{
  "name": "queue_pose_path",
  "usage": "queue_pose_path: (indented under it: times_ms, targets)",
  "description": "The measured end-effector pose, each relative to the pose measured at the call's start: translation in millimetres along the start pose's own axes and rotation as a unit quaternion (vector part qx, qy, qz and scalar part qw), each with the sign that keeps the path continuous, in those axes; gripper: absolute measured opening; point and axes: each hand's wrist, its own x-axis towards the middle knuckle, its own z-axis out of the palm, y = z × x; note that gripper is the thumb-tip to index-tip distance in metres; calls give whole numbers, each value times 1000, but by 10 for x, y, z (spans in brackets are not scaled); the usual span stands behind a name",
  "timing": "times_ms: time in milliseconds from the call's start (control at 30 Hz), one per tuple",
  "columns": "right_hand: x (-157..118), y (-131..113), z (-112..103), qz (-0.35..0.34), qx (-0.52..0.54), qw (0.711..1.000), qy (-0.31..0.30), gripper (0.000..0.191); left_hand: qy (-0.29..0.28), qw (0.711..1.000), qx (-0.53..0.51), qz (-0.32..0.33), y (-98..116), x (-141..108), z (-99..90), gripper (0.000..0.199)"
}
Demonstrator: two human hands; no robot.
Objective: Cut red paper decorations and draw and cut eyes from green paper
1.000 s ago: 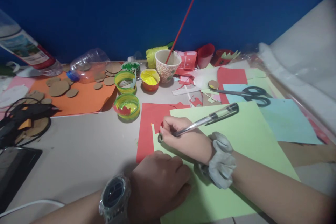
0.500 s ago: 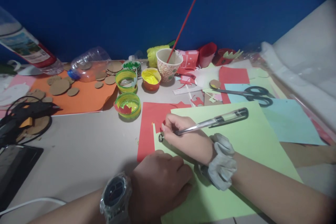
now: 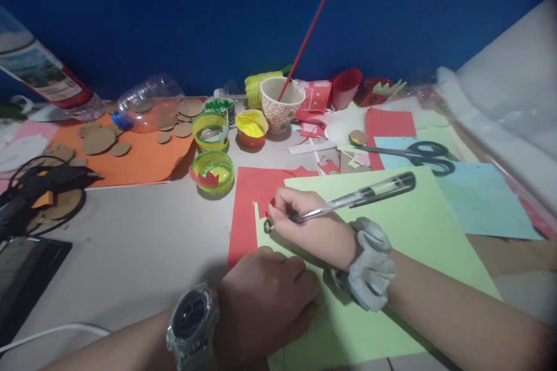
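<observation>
My right hand (image 3: 307, 223) pinches a clear-barrelled pen (image 3: 361, 194), its capped-looking dark end pointing up to the right. The pen's tip is hidden by my fingers. Just left of the fingertips, a small black round mark (image 3: 268, 226) shows near the left edge of the light green paper (image 3: 418, 255). My left hand (image 3: 270, 301) rests on that sheet below, its fingers curled under and its palm hidden. A red sheet (image 3: 243, 232) lies partly beneath the green one.
Scissors (image 3: 418, 153) lie on light blue paper (image 3: 491, 197) at right. Behind stand a paper cup (image 3: 281, 107) with a red stick, a yellow paint cup (image 3: 252, 129) and yellow-green containers (image 3: 213, 177). Cardboard discs (image 3: 99, 142) lie on orange paper (image 3: 143, 165); a glue gun (image 3: 43, 188) is at left.
The pen's upper end has tilted slightly and shifted a little to the right. The black mark looks slightly different in outline. My left hand stays in place.
</observation>
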Motion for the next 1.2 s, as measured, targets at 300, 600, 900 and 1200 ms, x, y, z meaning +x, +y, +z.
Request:
queue_pose_path:
  times_ms: [300,600,900,1200]
  targets:
    - [7,-17,-3,0,12,1000,-5,21,-1,1000,7,-13,11,-1,-13,19]
    - [5,-18,-6,5,8,1000,-3,20,-13,1000,3,-19,13,-2,-19,19]
    - [8,-20,-16,-12,1,1000,-19,21,-21,999,0,-29,28,19,-25,18]
    - [5,-3,-9,-11,2,1000,-13,21,-37,998,3,-46,55,17,-53,18]
